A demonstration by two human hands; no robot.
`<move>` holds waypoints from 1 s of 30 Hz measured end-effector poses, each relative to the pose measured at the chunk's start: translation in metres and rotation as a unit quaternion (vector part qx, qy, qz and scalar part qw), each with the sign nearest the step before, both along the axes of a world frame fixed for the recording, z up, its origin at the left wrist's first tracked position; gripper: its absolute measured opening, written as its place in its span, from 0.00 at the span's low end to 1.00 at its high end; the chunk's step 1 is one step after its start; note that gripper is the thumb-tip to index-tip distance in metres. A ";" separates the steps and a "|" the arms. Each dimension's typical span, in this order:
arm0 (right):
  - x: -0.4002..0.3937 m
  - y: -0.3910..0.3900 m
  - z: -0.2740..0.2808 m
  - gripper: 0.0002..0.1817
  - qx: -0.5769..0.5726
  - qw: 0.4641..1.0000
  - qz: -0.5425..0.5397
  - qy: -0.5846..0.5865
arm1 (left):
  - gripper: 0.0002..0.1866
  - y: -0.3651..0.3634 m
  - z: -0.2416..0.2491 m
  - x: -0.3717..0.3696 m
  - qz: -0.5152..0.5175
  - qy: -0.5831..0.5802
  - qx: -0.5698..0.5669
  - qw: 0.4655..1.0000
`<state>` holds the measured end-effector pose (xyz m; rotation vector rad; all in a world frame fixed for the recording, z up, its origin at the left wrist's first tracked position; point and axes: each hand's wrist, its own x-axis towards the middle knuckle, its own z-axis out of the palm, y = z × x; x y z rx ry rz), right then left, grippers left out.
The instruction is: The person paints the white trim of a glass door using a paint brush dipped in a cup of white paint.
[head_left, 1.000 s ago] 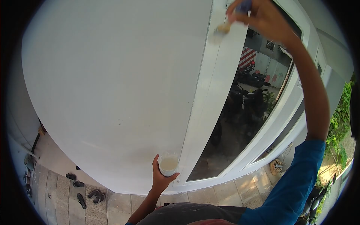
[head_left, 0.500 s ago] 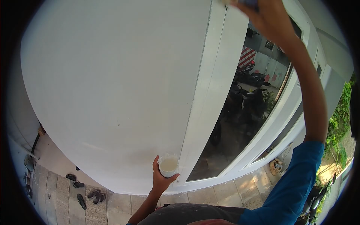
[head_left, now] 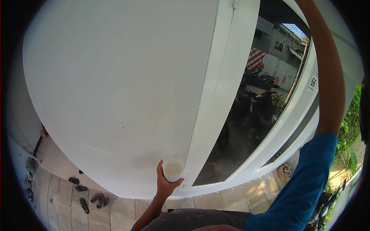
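Low in front of the white wall, my left hand (head_left: 165, 188) is wrapped round a clear cup (head_left: 173, 169) with whitish liquid in it, seen from above. White smears mark the cup's inner side near the rim. My right arm (head_left: 330, 77) reaches up along the right side, and its hand lies beyond the top edge, so whatever it holds or touches is hidden. The white wall (head_left: 115, 77) fills the left and middle, with a few small dark marks low down. A white window frame (head_left: 219, 84) borders it on the right.
Dark window glass (head_left: 246, 127) reflects motorbikes. Several sandals (head_left: 100, 200) lie on the paved floor (head_left: 208, 201) at lower left. A bag (head_left: 285, 172) stands at the wall's foot on the right. Part of a motorbike (head_left: 322, 208) and green plants (head_left: 348, 127) are at the right edge.
My right hand has gone up and out of view from the top of the window frame, uncovering a hinge-like fitting and a number plate. My left hand and the cup stay in place.
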<state>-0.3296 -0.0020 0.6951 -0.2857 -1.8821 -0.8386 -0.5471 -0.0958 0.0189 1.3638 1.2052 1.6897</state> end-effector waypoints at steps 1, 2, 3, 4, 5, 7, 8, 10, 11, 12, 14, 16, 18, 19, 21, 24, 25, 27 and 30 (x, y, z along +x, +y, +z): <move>0.000 0.005 -0.007 0.07 0.087 0.996 -0.021 0.001 | 0.66 -0.001 0.000 0.000 -0.001 0.000 -0.002 1.000; -0.003 0.007 -0.019 0.07 0.173 0.984 -0.042 0.002 | 0.66 0.000 0.000 0.000 0.003 0.003 -0.002 1.000; -0.005 0.004 -0.037 0.07 0.172 0.984 -0.044 0.002 | 0.66 0.000 0.000 0.000 0.007 0.005 -0.001 1.000; -0.005 -0.001 -0.062 0.07 0.147 0.985 -0.068 -0.056 | 0.66 0.000 0.000 -0.001 0.006 0.004 -0.001 1.000; -0.004 -0.002 -0.087 0.08 0.121 0.982 -0.092 -0.114 | 0.66 0.000 -0.001 -0.002 0.009 0.010 0.006 1.000; 0.011 0.022 -0.137 0.07 0.162 0.967 -0.082 -0.181 | 0.65 0.001 -0.002 -0.004 0.013 0.016 0.013 1.000; 0.009 0.010 -0.156 0.08 0.120 0.968 -0.075 -0.208 | 0.66 0.001 -0.001 -0.004 0.011 0.015 0.015 1.000; 0.004 -0.015 -0.187 0.09 -0.064 0.971 -0.045 -0.224 | 0.66 0.000 0.001 -0.005 0.011 0.014 0.016 1.000; 0.003 -0.015 -0.186 0.09 -0.064 0.971 -0.044 -0.225 | 0.66 0.000 0.002 -0.006 0.010 0.019 0.021 1.000; 0.003 -0.016 -0.182 0.09 -0.130 0.966 -0.067 -0.215 | 0.66 -0.001 0.003 -0.006 0.009 0.023 0.024 0.999; 0.008 0.004 -0.163 0.09 -0.177 0.961 -0.104 -0.186 | 0.66 -0.002 0.007 -0.007 0.012 0.029 0.025 0.999; 0.021 0.033 -0.109 0.12 -0.121 0.976 -0.062 -0.170 | 0.66 -0.001 0.007 -0.007 0.016 0.035 0.027 0.999; 0.008 0.012 -0.054 0.10 -0.167 0.984 0.036 -0.048 | 0.65 -0.001 0.003 -0.007 0.016 0.028 0.022 0.999; 0.008 0.006 -0.036 0.10 -0.109 0.994 -0.011 0.010 | 0.65 0.000 0.003 -0.006 0.018 0.028 0.022 0.999; 0.003 0.007 -0.017 0.10 0.017 0.998 0.033 0.044 | 0.65 0.000 0.002 -0.005 0.015 0.014 0.017 1.000; 0.001 0.008 -0.036 0.08 0.144 0.989 -0.031 0.001 | 0.65 -0.001 0.005 -0.005 0.026 0.028 0.016 0.999; -0.002 0.007 -0.051 0.07 0.157 0.985 -0.062 -0.018 | 0.65 -0.001 0.003 -0.005 0.025 0.027 0.016 0.999; -0.007 -0.001 -0.099 0.05 0.124 0.982 -0.051 -0.130 | 0.65 0.002 -0.003 -0.005 0.010 0.008 0.019 1.000; 0.002 0.008 -0.168 0.07 0.152 0.959 -0.062 -0.229 | 0.66 0.003 -0.009 -0.003 0.006 0.011 0.025 1.000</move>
